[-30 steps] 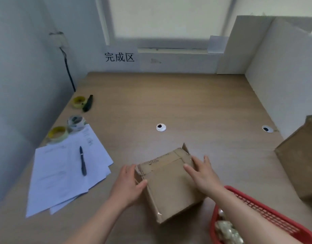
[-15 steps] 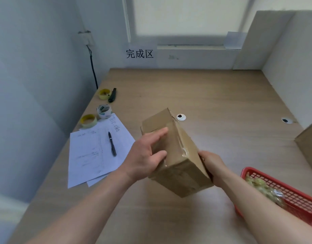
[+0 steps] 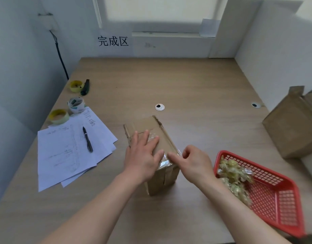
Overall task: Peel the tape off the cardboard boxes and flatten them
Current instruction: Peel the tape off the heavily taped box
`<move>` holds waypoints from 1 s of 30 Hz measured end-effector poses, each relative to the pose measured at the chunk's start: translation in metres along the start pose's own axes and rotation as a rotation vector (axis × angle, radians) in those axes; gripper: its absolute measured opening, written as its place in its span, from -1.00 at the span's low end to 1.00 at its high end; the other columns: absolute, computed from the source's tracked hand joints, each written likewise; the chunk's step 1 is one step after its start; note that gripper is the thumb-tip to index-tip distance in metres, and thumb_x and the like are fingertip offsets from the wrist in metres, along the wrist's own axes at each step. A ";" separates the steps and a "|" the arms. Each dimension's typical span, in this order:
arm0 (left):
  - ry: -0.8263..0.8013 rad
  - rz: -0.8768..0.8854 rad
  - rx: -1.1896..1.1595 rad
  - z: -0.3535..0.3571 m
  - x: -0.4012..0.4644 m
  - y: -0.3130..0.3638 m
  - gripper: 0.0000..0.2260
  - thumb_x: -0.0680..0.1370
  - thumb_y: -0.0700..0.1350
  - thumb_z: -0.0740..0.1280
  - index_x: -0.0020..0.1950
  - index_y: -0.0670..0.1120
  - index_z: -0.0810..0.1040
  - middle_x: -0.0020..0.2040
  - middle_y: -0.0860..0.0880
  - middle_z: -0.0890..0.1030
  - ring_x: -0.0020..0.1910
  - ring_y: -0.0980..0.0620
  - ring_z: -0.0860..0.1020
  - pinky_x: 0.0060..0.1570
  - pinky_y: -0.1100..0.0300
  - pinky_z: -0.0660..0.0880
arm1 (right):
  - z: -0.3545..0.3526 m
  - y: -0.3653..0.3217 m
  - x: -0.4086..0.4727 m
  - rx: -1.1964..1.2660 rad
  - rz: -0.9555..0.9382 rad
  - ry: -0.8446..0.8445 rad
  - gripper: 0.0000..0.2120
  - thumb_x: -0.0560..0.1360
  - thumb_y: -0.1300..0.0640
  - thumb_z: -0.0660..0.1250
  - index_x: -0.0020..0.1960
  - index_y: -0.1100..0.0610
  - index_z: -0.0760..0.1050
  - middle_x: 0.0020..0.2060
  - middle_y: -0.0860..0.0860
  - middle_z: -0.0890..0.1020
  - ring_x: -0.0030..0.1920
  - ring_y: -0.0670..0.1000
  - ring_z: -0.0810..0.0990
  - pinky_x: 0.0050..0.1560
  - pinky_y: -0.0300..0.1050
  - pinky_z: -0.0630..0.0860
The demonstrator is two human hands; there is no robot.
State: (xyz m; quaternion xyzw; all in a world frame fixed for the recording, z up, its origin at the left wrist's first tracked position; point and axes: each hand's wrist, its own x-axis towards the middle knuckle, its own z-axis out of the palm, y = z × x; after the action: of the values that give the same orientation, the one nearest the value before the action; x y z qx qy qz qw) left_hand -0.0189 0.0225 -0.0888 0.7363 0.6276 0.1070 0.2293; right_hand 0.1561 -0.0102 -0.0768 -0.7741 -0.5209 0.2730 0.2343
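Box (image 3: 152, 138) sits mid-counter (image 3: 195, 81), left hand (image 3: 142, 155) pressing flat on top while the right hand (image 3: 193, 162) picks with its fingers at the tape (image 3: 164, 162) edge, so next it needs a proper pinch and pull.

The box (image 3: 151, 131) is matt brown cardboard with glossy clear tape (image 3: 163, 162) crinkled along its near edge. The table (image 3: 186, 81) looks like smooth pale wood laminate. The red basket (image 3: 281, 196) is plastic mesh; the sheets (image 3: 67, 150) are white paper.
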 end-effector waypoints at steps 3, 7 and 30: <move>0.009 -0.010 0.036 0.002 -0.001 0.006 -0.50 0.63 0.26 0.09 0.57 0.22 0.18 0.64 0.12 -0.03 0.60 -0.01 -0.20 0.51 -0.04 0.03 | 0.002 0.000 0.006 -0.016 -0.156 0.062 -0.63 0.45 -0.17 0.31 -0.32 0.10 0.36 -0.44 -0.02 0.49 -0.32 0.09 0.48 -0.33 -0.04 0.31; 0.007 -0.048 0.078 0.003 -0.003 0.000 -0.50 0.63 0.27 0.04 0.57 0.24 0.16 0.63 0.12 -0.04 0.60 -0.02 -0.18 0.49 -0.10 0.01 | 0.010 0.005 0.003 -0.014 -0.300 0.211 -0.68 0.59 0.13 0.26 -0.31 0.12 0.28 -0.47 0.00 0.44 -0.41 0.06 0.40 -0.35 0.00 0.21; 0.013 -0.047 0.107 0.013 -0.006 -0.002 -0.51 0.62 0.26 0.00 0.56 0.25 0.12 0.63 0.11 -0.06 0.59 -0.07 -0.20 0.50 -0.15 -0.06 | 0.025 0.004 -0.007 0.037 -0.382 0.437 -0.70 0.50 0.26 0.44 -0.35 0.20 0.43 -0.40 -0.06 0.41 -0.38 0.00 0.34 -0.31 -0.17 0.09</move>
State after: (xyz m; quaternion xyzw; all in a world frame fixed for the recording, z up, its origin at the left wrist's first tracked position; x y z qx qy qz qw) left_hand -0.0165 0.0140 -0.1004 0.7319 0.6509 0.0729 0.1881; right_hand 0.1399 -0.0162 -0.0965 -0.6982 -0.5891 0.0602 0.4023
